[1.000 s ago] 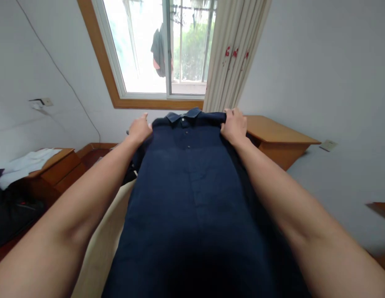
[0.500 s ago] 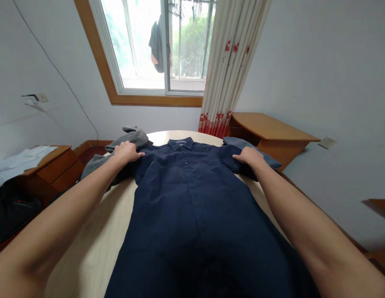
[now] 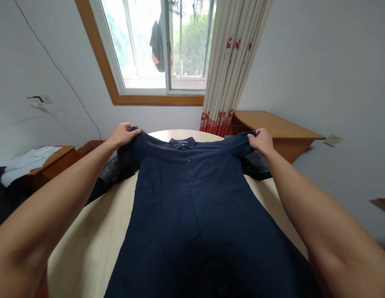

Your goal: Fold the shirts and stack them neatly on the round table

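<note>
A dark navy button-front shirt lies front up along the table, its collar at the far end and its lower part running out of view towards me. My left hand is closed on the end of the sleeve at the left and holds it raised. The other sleeve is pinched in my right hand, also lifted off the table. Between the two hands the sleeves and shoulders are pulled taut. Thumbs show on top; some fingers are hidden behind the cloth.
Beneath the shirt is a pale wood-grain table. Grey and dark clothes lie under the left sleeve, with more folded clothes under the right. A wooden desk, a curtain and a window stand beyond.
Both hands have risen and spread apart with the sleeves in them. The sleeves have lifted off the clothes at the sides, and the shirt's shoulders have drawn tight.
</note>
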{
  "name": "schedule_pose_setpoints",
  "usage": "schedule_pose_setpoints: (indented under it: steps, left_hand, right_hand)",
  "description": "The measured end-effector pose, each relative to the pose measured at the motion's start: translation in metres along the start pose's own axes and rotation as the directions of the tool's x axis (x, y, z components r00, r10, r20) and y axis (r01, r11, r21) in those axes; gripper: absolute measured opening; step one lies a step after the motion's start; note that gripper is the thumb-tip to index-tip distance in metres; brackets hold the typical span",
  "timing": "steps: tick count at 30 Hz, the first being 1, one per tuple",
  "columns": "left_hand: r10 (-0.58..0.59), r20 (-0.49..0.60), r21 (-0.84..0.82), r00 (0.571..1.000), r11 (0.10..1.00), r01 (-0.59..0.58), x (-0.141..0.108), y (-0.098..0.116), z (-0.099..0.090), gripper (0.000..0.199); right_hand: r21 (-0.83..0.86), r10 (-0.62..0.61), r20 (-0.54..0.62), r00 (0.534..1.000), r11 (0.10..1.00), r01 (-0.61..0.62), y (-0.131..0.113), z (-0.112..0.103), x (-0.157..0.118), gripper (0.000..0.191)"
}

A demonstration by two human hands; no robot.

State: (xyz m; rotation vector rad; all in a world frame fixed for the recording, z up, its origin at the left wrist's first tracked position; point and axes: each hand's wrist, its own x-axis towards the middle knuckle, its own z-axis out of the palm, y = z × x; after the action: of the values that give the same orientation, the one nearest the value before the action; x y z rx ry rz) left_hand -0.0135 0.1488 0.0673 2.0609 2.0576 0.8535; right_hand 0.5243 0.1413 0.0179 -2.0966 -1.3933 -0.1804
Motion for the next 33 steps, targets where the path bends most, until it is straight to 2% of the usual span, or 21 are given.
schedule_pose_setpoints:
  steps: [2,4,6,8,9,11,12,14,16,18,20,23,27,30,33]
  left_hand:
    - [0.020,-0.028,0.276,0.999,0.961,-0.012,0.002,0.011,-0.011,0.036]
    - [0.035,-0.015,0.522,0.999,0.853,-0.022,0.001,0.022,-0.015,0.039]
    - [0.072,0.023,0.621,0.997,0.781,-0.070,-0.004,0.034,-0.006,0.042]
    - [0.145,0.080,0.614,0.986,0.773,-0.163,-0.013,0.048,0.017,0.040]
    - [0.175,0.124,0.597,0.977,0.773,-0.214,-0.019,0.057,0.033,0.038]
    - [0.214,0.248,0.505,0.945,0.804,-0.314,-0.031,0.073,0.069,0.043]
    - [0.208,0.306,0.447,0.929,0.831,-0.333,-0.037,0.079,0.086,0.048]
    - [0.181,0.415,0.366,0.892,0.864,-0.346,-0.045,0.087,0.117,0.059]
    - [0.112,0.510,0.339,0.853,0.885,-0.319,-0.047,0.087,0.137,0.078]
    - [0.035,0.582,0.341,0.812,0.896,-0.283,-0.042,0.082,0.148,0.104]
    - [-0.010,0.617,0.344,0.787,0.903,-0.258,-0.032,0.074,0.153,0.117]
    - [-0.037,0.606,0.342,0.794,0.914,-0.218,-0.016,0.064,0.160,0.112]
    - [-0.029,0.551,0.330,0.834,0.926,-0.186,0.001,0.049,0.173,0.096]
    - [0.035,0.511,0.298,0.859,0.930,-0.215,0.008,0.036,0.179,0.090]
    - [0.046,0.492,0.304,0.870,0.927,-0.220,0.005,0.037,0.184,0.084]
  right_hand:
    - [0.021,0.065,-0.026,0.998,0.998,-0.065,0.004,-0.002,0.000,0.036]
    - [-0.010,0.109,0.023,0.994,0.994,-0.109,0.005,-0.002,-0.005,0.045]
    - [-0.108,0.083,0.029,0.996,0.991,-0.079,-0.004,0.000,-0.015,0.056]
    - [-0.215,-0.056,0.012,0.998,0.975,0.057,-0.025,0.006,-0.031,0.060]
    - [-0.241,-0.170,0.034,0.985,0.955,0.173,-0.039,0.012,-0.040,0.056]
    - [-0.188,-0.374,0.188,0.908,0.894,0.407,-0.071,0.027,-0.061,0.049]
    - [-0.142,-0.429,0.267,0.863,0.868,0.475,-0.087,0.036,-0.071,0.049]
    - [-0.074,-0.478,0.394,0.785,0.835,0.545,-0.112,0.057,-0.087,0.052]
    - [-0.008,-0.489,0.490,0.722,0.826,0.564,-0.126,0.075,-0.096,0.059]
    - [0.031,-0.454,0.574,0.682,0.844,0.536,-0.131,0.091,-0.097,0.071]
    - [0.033,-0.387,0.639,0.664,0.877,0.480,-0.131,0.102,-0.093,0.084]
    - [-0.001,-0.297,0.678,0.672,0.914,0.405,-0.129,0.118,-0.083,0.093]
    - [-0.043,-0.254,0.632,0.732,0.932,0.360,-0.118,0.136,-0.069,0.090]
    - [-0.068,-0.239,0.580,0.779,0.938,0.339,-0.107,0.142,-0.055,0.087]
    - [-0.105,-0.207,0.571,0.794,0.941,0.321,-0.111,0.143,-0.048,0.081]
